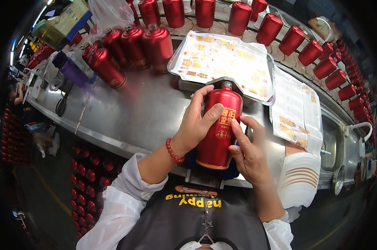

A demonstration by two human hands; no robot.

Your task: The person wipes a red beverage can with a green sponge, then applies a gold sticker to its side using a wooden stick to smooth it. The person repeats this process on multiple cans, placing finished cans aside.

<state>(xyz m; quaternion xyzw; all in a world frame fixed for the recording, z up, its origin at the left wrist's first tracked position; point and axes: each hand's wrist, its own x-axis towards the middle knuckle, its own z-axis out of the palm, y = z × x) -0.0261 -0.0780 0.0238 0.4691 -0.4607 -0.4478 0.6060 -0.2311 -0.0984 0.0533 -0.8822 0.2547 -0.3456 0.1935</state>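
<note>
A glossy red bottle (215, 146) with a clear neck leans back in front of me, its neck against a dark angular bracket (224, 79). On its front is a square gold label (227, 116) with gold script below. My left hand (194, 125), a red bead bracelet at its wrist, grips the bottle's left side, thumb resting by the label. My right hand (255, 158) closes on the right side, a fingertip at the label's lower right edge. Behind the bottle lies a white sheet of gold labels (222, 58) on a tray. Something blue shows partly under the bottle's base.
Several red bottles (157, 46) stand back left on the metal table (134, 100), beside a purple bottle (69, 68). More red bottles (269, 29) line a curved conveyor at the back. Further label sheets (297, 112) hang at the right, near a sink (330, 141).
</note>
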